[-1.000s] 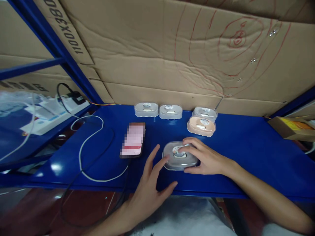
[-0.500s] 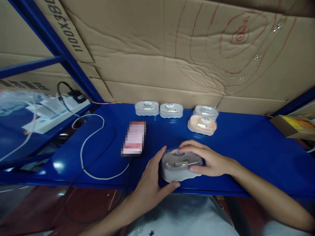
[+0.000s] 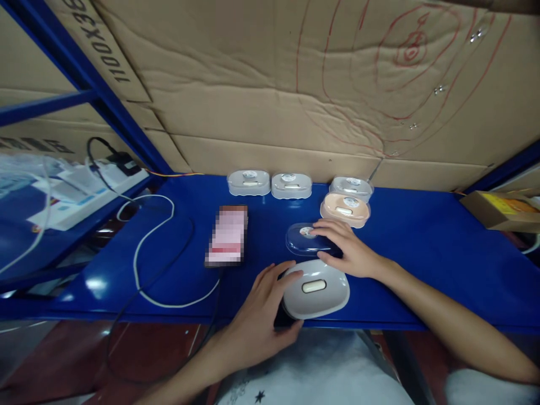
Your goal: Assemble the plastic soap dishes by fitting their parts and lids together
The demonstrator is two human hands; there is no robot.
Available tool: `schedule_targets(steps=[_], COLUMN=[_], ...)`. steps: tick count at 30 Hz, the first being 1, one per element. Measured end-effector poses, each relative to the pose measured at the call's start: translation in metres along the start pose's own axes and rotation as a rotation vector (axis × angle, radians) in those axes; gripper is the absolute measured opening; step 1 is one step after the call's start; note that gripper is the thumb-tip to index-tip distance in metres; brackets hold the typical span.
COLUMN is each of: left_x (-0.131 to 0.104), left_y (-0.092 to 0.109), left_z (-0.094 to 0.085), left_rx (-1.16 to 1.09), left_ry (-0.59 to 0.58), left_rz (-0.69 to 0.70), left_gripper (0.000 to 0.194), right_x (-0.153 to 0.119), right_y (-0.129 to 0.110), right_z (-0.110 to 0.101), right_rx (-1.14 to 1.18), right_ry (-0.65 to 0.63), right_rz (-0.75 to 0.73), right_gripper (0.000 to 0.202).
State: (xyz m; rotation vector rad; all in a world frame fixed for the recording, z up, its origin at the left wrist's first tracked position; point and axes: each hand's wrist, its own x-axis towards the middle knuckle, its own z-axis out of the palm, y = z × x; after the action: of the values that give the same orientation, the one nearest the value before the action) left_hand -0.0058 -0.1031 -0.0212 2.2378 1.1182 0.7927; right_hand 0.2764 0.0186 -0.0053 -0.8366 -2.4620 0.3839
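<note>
A grey oval dish (image 3: 295,305) with a wavy-looking body sits near the shelf's front edge, its top uncovered and a small cream-coloured oblong piece (image 3: 314,286) in its middle. My left hand (image 3: 265,309) grips the dish's left end, fingers over the back rim and thumb at the front. Just behind it is the dish's clear lid (image 3: 301,246), with a round sticker (image 3: 306,231) on top. My right hand (image 3: 348,247) holds the lid by its right end, fingertips on the top and thumb at the near side.
Grey lidded boxes (image 3: 248,183) line the cardboard wall (image 3: 236,84), with a peach lidded box (image 3: 346,211) at the right. A phone (image 3: 228,236) with a white cable (image 3: 137,261) lies left. Left stands a power strip (image 3: 63,208); right, a small carton (image 3: 498,212).
The clear lid has come off the grey dish and moved back behind it in my right hand. My left hand has kept to the dish, its fingers now over the rim.
</note>
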Motion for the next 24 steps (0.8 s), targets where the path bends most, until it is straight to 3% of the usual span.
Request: schedule_targets(steps=[5, 10, 12, 15, 18, 24], left_x=[0.0, 0.003, 0.003, 0.001, 0.0, 0.0], left_y=[-0.001, -0.003, -0.004, -0.003, -0.002, -0.003], left_z=[0.001, 0.003, 0.004, 0.003, 0.0, 0.0], left_rx=[0.004, 0.056, 0.036, -0.063, -0.169, -0.219], left_ry=[-0.019, -0.048, -0.038, 0.021, 0.084, 0.131], left_rz=[-0.047, -0.064, -0.071, -0.124, -0.151, -0.12], left_gripper=[0.081, 0.093, 0.095, 0.092, 0.086, 0.086], right_x=[0.001, 0.001, 0.001, 0.0, 0.0, 0.001], right_y=[0.005, 0.008, 0.0, -0.019, -0.038, -0.046], right_z=[0.004, 0.004, 0.0, -0.01, -0.016, -0.009], right_rx=[-0.012, -0.054, -0.052, -0.035, -0.004, 0.062], right_ry=[-0.002, -0.081, -0.056, -0.024, -0.105, -0.22], right_rz=[0.041, 0.128, 0.081, -0.095, -0.24, -0.289], right_gripper=[0.038, 0.055, 0.055, 0.039, 0.029, 0.033])
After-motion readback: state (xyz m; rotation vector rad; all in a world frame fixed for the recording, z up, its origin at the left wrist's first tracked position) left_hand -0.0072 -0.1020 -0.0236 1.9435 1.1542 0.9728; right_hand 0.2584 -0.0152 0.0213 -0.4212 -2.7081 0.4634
